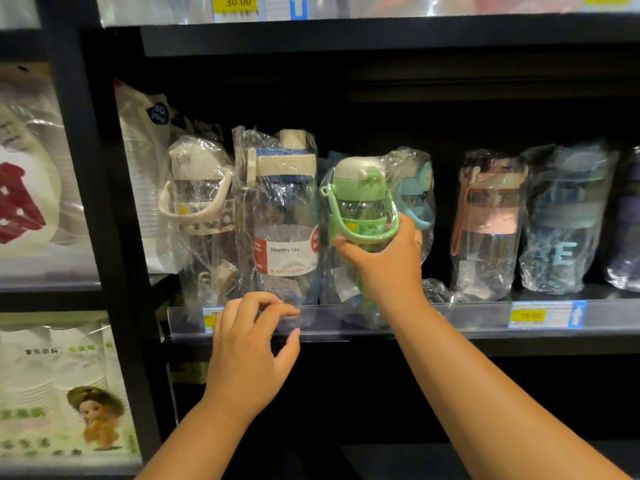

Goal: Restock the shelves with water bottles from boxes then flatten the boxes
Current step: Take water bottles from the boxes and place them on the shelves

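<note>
My right hand grips a green-lidded water bottle in clear plastic wrap, holding it upright on the black shelf. Just left of it stands a large blue bottle with a "Healthy life" label, then a white-lidded bottle. A light blue bottle shows partly behind the green one. To the right stand a pink bottle and a blue-grey bottle. My left hand hovers in front of the shelf's clear price strip, fingers loosely curled and holding nothing.
A black upright post separates this bay from packaged goods at the left. A stack of disposable cups in wrap leans at the shelf's left end. A yellow price tag sits on the strip. Another shelf runs overhead.
</note>
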